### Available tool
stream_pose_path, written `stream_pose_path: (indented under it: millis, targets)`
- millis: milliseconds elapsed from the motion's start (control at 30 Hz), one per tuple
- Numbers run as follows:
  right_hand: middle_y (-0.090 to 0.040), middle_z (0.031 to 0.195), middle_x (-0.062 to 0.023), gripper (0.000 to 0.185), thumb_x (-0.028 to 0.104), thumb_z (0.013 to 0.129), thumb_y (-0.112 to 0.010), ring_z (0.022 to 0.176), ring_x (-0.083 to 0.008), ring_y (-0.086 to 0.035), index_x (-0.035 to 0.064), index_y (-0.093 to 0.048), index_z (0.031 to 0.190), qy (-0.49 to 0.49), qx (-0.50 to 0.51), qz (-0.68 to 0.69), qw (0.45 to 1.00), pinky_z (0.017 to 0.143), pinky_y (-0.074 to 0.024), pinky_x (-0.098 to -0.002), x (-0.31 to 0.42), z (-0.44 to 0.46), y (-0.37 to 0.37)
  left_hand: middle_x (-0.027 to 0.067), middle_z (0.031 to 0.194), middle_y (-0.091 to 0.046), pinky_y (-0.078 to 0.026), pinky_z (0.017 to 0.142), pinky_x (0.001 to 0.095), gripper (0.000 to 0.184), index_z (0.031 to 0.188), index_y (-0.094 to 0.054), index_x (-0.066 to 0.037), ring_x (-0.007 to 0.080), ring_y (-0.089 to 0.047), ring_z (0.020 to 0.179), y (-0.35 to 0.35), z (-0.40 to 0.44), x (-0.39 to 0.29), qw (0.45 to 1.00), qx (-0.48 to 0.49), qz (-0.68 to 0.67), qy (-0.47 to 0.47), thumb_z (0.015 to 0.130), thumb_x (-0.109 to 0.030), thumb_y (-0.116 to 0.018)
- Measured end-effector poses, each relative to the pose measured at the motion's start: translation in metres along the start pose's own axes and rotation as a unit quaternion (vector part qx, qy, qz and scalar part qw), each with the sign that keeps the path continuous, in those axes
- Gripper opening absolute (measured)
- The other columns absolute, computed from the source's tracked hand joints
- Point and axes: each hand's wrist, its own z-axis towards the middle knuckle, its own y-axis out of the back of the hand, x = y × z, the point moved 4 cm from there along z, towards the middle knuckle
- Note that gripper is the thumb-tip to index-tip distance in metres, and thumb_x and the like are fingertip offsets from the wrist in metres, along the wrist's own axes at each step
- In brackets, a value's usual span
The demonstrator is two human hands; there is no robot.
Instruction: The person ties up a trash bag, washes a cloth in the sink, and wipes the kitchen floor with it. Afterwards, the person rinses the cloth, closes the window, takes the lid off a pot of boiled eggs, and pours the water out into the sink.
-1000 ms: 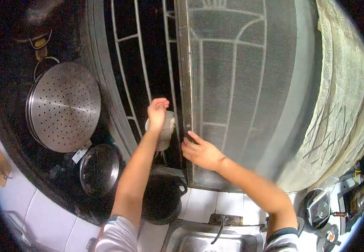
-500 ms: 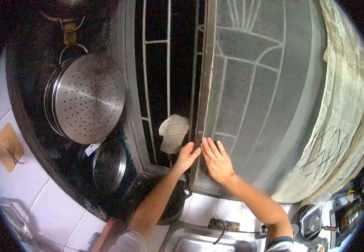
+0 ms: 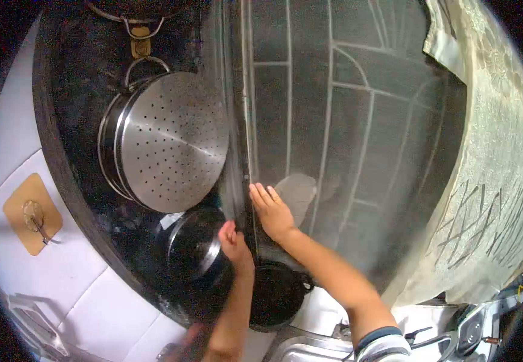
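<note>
My right hand (image 3: pixel 272 212) lies flat, fingers stretched, against the left edge of a sliding window screen (image 3: pixel 382 139). Just left of that edge is my left hand (image 3: pixel 233 241), holding nothing, its fingers apart but slightly blurred. It is close to the dark window side and to a round metal lid or pan (image 3: pixel 195 244). The screen's metal frame (image 3: pixel 248 120) now stands against the left side of the window. Behind the mesh show white window bars (image 3: pixel 328 127) and a pale cloth-like piece (image 3: pixel 296 196).
Perforated steamer pans (image 3: pixel 174 142) hang on the left wall, beside an adhesive hook (image 3: pixel 33 214) on white tiles. A black wok-like pan (image 3: pixel 276 295) sits below my hands. A metal sink (image 3: pixel 310 350) is at the bottom, and a pale curtain (image 3: pixel 484 199) hangs on the right.
The screen has slid left across the opening, covering the bars and the pale piece. My right hand moved left with its edge; my left hand came off it. The view also shifted.
</note>
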Motion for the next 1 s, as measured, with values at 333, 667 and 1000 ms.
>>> stream_pose_path:
  millis: [333, 667, 1000]
  targets:
    - [-0.026, 0.133, -0.0057, 0.051, 0.024, 0.077, -0.042, 0.124, -0.018, -0.021, 0.0049, -0.036, 0.123, -0.024, -0.021, -0.011, 0.999, 0.101, -0.018, -0.032, 0.041, 0.06, -0.039, 0.0058, 0.094, -0.052, -0.038, 0.075, 0.0255, 0.022, 0.096, -0.048, -0.004, 0.0147, -0.049, 0.089, 0.049, -0.032, -0.011, 0.994, -0.11, 0.014, 0.022, 0.083, -0.022, -0.049]
    - [-0.025, 0.134, -0.0047, 0.051, 0.024, 0.077, -0.043, 0.124, -0.0176, -0.021, 0.0054, -0.036, 0.124, -0.01, -0.013, -0.009, 1.0, 0.101, -0.0171, -0.0326, 0.039, 0.059, -0.037, 0.0043, 0.09, -0.053, -0.039, 0.072, 0.0249, 0.019, 0.094, -0.048, -0.004, 0.0143, -0.05, 0.082, 0.041, -0.042, -0.019, 0.994, -0.095, -0.024, 0.052, 0.081, -0.018, -0.051]
    - [-0.037, 0.126, -0.0099, 0.043, 0.021, 0.077, -0.041, 0.119, -0.0193, -0.03, 0.0015, -0.046, 0.115, -0.004, -0.077, -0.016, 0.997, 0.099, -0.021, -0.0353, 0.045, 0.047, -0.021, 0.0048, 0.089, -0.054, -0.039, 0.07, 0.0245, 0.017, 0.094, -0.049, -0.005, 0.0151, -0.051, 0.083, 0.049, -0.075, -0.014, 0.977, -0.108, -0.051, 0.179, 0.078, -0.006, -0.046]
